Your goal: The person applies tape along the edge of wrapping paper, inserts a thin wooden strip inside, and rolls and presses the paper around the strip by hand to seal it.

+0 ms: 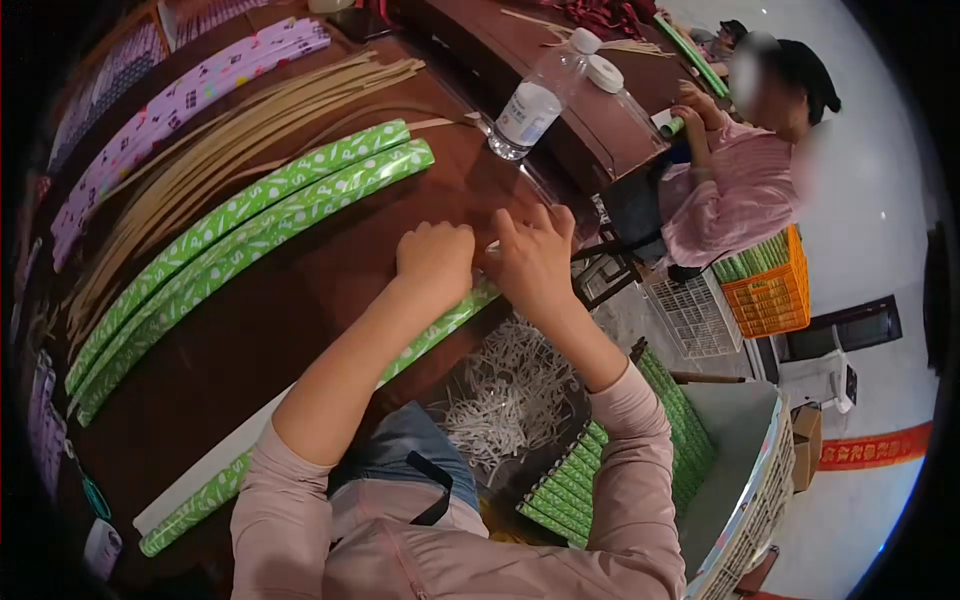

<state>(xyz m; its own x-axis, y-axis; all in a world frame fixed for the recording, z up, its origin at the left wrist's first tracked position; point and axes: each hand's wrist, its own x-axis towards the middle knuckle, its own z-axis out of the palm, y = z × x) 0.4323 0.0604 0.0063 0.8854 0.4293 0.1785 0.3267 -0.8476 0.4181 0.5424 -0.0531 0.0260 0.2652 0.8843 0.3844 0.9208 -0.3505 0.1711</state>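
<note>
The person's left hand [437, 262] is bent over with its knuckles up and its fingers curled under, close to the upper end of a green patterned roll [440, 332]; the fingertips are hidden, so I cannot tell how firmly it grips. Just beside it, the right hand [535, 262] is partly open, the fingers bent and spread above that same end, and whether it has hold of anything cannot be told. The roll lies slantwise along the near edge of the brown table [250, 335], passing beneath the left forearm, with a pale band of paper [220, 455] showing beside its lower part. Farther across the table lie more green rolls [260, 235] side by side, then a bundle of tan strips [240, 135], then purple patterned rolls [190, 105]. A clear bottle [530, 112] with a white cap stands beyond the hands, near a white lid [604, 74]. Below the right forearm are white paper shreds [515, 395] and a large container [745, 455] with many green rolls packed beside it. Off to the right, a seated co-worker in a pink top [735, 190] holds a short green piece [671, 128], near a white crate [695, 312] and an orange crate [768, 300].
</note>
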